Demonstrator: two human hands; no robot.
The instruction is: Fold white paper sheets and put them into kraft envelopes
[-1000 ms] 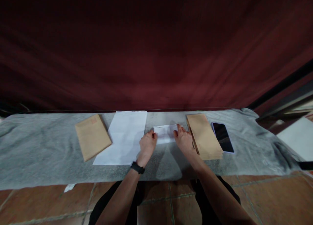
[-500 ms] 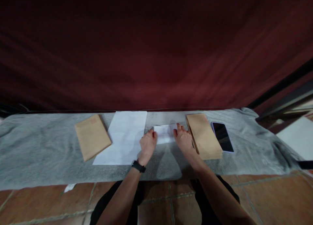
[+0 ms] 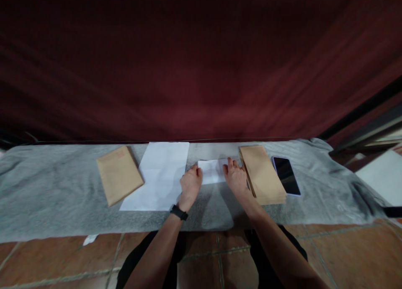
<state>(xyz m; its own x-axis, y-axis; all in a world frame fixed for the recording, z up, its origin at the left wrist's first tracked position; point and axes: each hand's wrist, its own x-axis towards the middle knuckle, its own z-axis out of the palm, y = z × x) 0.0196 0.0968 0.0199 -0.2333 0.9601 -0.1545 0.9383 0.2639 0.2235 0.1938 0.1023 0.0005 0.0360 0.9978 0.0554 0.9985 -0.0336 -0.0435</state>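
Observation:
A small folded sheet of white paper (image 3: 212,172) lies flat on the grey cloth (image 3: 78,220) in front of me. My left hand (image 3: 191,181), wearing a black watch, has its fingers curled in and grips the left end of that folded paper. At the opposite end, my right hand (image 3: 236,178) holds the paper's right edge between thumb and fingers. Beside my left hand are larger white sheets (image 3: 163,178) with faint crease lines. A stack of brown envelopes (image 3: 264,176) sits close to the right of my right hand.
A brown envelope (image 3: 119,175) with a faint reddish mark overlaps the white sheets on the left. Right of the envelope stack lies a phone (image 3: 286,176) with a purple edge. A dark red curtain (image 3: 201,92) hangs behind the cloth. A white scrap (image 3: 90,239) is on the tiled floor.
Both hands keep their places on the folded paper. Only a very slight shift of the whole view shows.

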